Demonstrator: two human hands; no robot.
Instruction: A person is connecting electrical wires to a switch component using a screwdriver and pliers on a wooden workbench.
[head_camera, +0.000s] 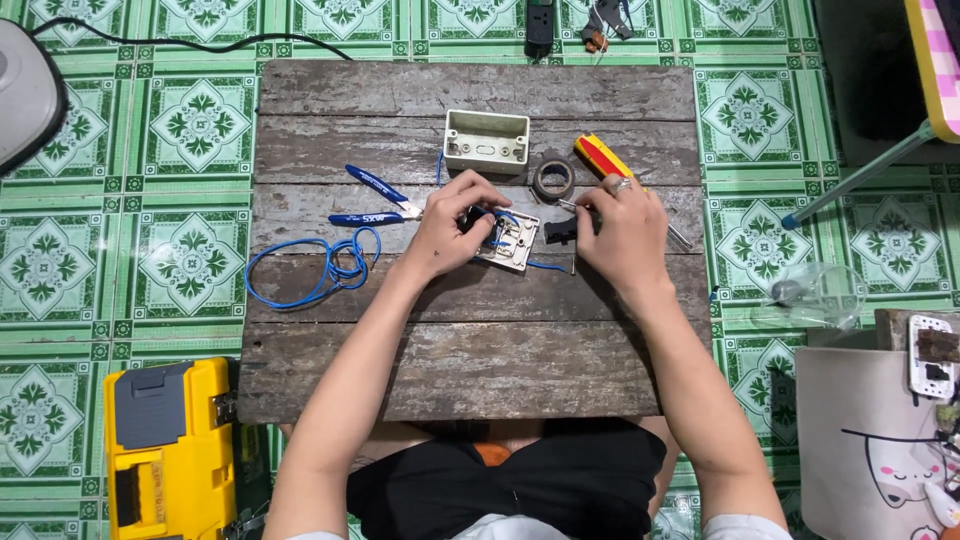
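Both hands closed on the white switch plate (512, 243), wiring side up.

Left hand (447, 228) pins it so the blue wire stays put; right hand (620, 232) grips a small black part (560, 232). Beyond my fingers: tape roll (553, 178), mounting box (486, 141). Left: blue pliers (375, 197). Plank board (470, 370) over green tiles.

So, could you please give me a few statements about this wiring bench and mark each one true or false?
1. The left hand rests on the white switch plate. True.
2. The blue-handled pliers are held in the right hand. False: they lie on the wooden board, left of the left hand.
3. The cream junction box lies beyond the hands. True.
4. The yellow toolbox sits on the board. False: it stands on the green tiled floor.
5. The tape roll lies beside the junction box. True.
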